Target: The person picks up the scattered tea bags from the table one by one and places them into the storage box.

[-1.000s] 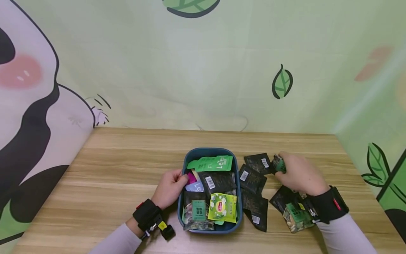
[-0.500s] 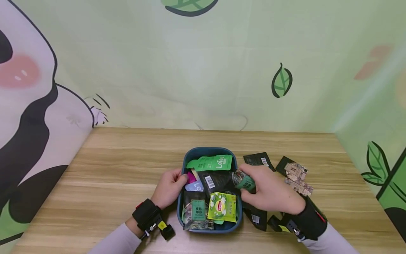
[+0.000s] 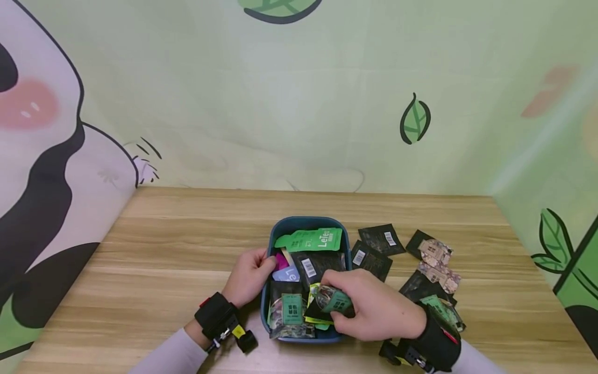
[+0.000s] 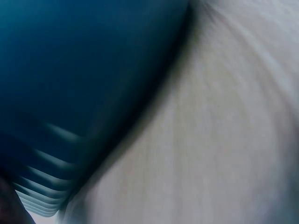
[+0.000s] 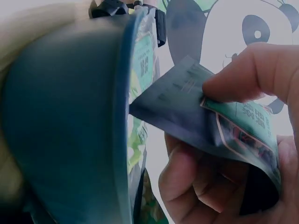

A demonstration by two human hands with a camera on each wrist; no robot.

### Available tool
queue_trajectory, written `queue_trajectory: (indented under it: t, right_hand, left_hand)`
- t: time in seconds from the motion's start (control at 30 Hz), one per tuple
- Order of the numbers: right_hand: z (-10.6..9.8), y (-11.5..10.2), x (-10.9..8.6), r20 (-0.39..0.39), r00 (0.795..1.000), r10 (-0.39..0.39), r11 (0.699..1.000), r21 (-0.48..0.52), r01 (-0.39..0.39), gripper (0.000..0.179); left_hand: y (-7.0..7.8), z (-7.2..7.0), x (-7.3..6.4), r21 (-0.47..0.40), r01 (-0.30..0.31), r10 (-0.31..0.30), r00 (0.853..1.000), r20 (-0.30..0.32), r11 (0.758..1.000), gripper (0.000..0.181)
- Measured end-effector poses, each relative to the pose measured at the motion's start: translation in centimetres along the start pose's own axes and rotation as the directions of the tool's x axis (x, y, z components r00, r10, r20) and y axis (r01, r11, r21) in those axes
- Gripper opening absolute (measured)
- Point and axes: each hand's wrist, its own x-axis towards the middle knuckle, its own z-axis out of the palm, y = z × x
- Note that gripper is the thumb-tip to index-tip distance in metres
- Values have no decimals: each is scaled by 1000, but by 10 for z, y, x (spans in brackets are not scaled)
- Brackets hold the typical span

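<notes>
A blue basket [image 3: 308, 219], filled with tea sachets, stands in the middle of the head view. On its left rim my left hand [image 3: 247, 278] grips with thumb and fingers; the left wrist view shows mostly the basket's blurred wall [image 4: 84, 70]. My right hand [image 3: 380, 306] pinches a black tea sachet [image 3: 337, 302] with a green label over the basket's front right part. This sachet covers much of a yellow-green sachet [image 3: 312, 292]. In the right wrist view, the held sachet [image 5: 187, 105] is bent between thumb and fingers, its corner at the rim.
Inside the basket lie a green LeTea packet [image 3: 313, 239], a black sachet with a barcode [image 3: 324, 264] and a green-labelled sachet [image 3: 291, 314]. To the right, black sachets [image 3: 380, 240] and patterned sachets [image 3: 435, 252] are spread on the wooden table [image 3: 187, 234].
My right hand has brought the sachet from the table at right leftward, over the basket, then down toward its front. The left hand stays on the rim.
</notes>
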Motion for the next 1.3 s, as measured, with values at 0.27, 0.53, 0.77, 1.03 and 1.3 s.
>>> queue_trajectory:
  t: [0.27,0.53,0.77,1.03,1.3]
  right_hand:
    - [8,1,1,-149,988,-41,941,-338,-12,85]
    - [-2,10,-3,-191,982,-16,894,-442,-72,121]
    - [-26,37,-6,-224,966,128,854,-471,-223,127]
    - [-61,79,-21,-314,899,306,773,-469,-427,124]
    - [-89,112,-47,-388,815,430,681,-452,-575,124]
  left_hand:
    - [1,0,0,8,-5,5,1000,-5,1000,33]
    - [2,0,0,10,3,-2,1000,-4,1000,32]
    - [2,0,0,-1,6,-6,1000,-2,1000,33]
    - [2,0,0,-8,-2,2,1000,0,1000,33]
    - [2,0,0,-2,-2,2,1000,-1,1000,33]
